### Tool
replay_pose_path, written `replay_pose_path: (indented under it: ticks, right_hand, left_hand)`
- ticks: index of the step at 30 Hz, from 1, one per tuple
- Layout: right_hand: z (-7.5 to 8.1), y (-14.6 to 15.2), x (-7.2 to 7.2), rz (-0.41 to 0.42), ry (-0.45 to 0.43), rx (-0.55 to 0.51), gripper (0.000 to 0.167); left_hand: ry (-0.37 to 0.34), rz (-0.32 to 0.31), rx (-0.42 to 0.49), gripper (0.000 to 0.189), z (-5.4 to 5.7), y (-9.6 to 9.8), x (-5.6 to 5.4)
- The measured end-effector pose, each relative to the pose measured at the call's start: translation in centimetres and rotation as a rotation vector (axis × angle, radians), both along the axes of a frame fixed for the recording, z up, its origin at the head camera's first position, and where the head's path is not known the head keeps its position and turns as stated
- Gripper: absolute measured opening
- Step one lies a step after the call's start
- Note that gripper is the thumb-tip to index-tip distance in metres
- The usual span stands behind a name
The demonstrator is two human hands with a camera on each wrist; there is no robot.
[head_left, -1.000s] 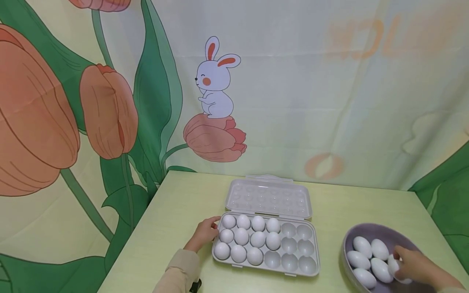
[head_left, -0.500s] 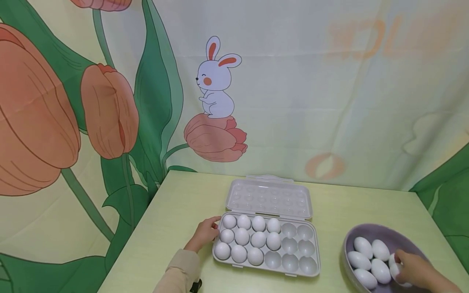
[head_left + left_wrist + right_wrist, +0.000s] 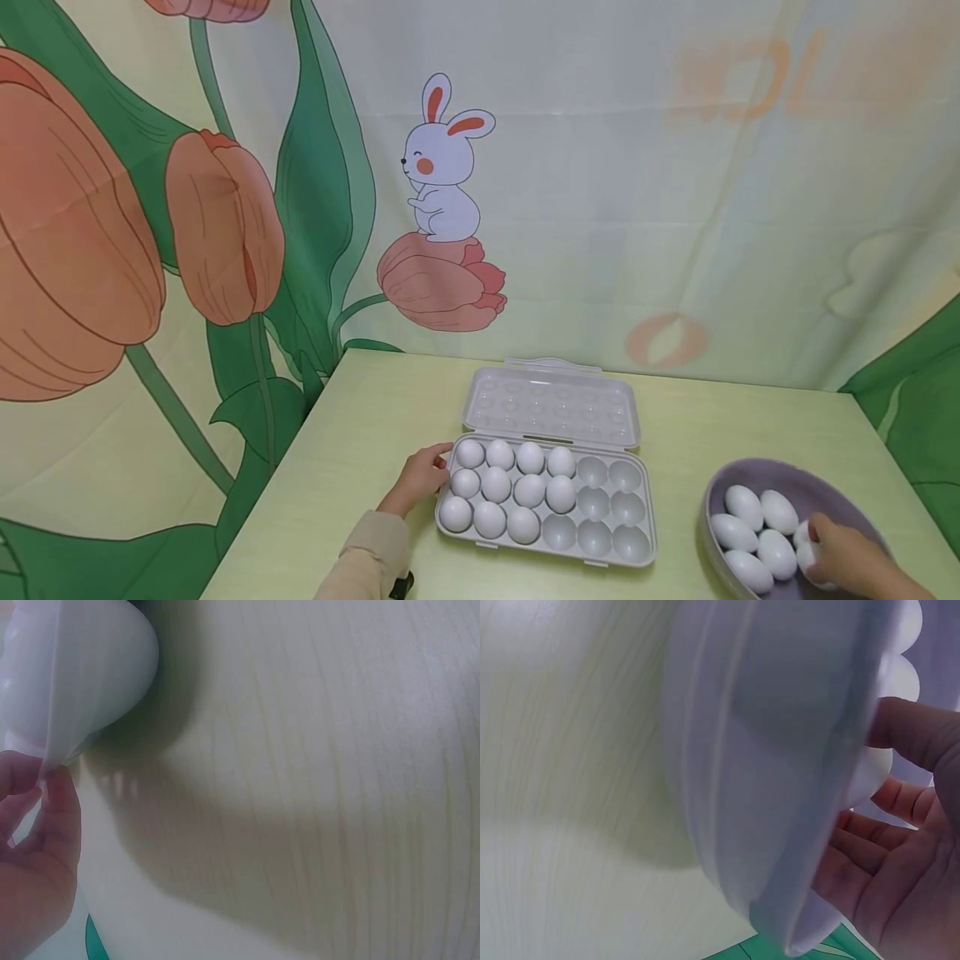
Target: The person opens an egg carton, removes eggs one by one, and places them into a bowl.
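Observation:
In the head view a white plastic egg box point(image 3: 558, 532) lies with its lid folded back. White eggs point(image 3: 529, 490) fill its left cups, while several cups on the right are bare. My left hand point(image 3: 420, 479) holds the box's left end; the left wrist view has thumb and fingers pinching its thin rim point(image 3: 51, 742). To the right, my right hand point(image 3: 855, 554) reaches into a purple-grey bowl point(image 3: 708, 521) and grips a white egg point(image 3: 805, 548) there. From the right wrist, the bowl's wall point(image 3: 780, 735) partly hides the fingers point(image 3: 847, 874) and that egg.
Several more white eggs point(image 3: 776, 554) lie in the bowl's left part. The raised lid point(image 3: 551, 404) extends behind the egg box. Pale wood-grain table point(image 3: 390, 392) runs back to a printed curtain point(image 3: 570, 208). A small black object point(image 3: 401, 586) is by the left sleeve.
My right hand has shifted slightly right and down within the bowl, its fingers on the egg. My left hand and the egg box stay where they were.

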State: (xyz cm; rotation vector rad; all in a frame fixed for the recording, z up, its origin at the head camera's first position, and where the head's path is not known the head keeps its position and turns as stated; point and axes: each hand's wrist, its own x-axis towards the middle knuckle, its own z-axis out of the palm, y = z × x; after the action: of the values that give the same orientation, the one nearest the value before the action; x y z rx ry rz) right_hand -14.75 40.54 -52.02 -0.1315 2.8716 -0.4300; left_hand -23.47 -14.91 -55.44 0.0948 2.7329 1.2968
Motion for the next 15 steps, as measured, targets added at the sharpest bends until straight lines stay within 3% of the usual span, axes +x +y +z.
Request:
replay_pose_path:
  ticks: [15]
  right_hand:
    - [-0.18, -0.15, 0.15, -0.029, 0.036, 0.019, 0.039]
  left_hand:
    - [-0.012, 0.011, 0.011, 0.051, -0.06, -0.04, -0.07]
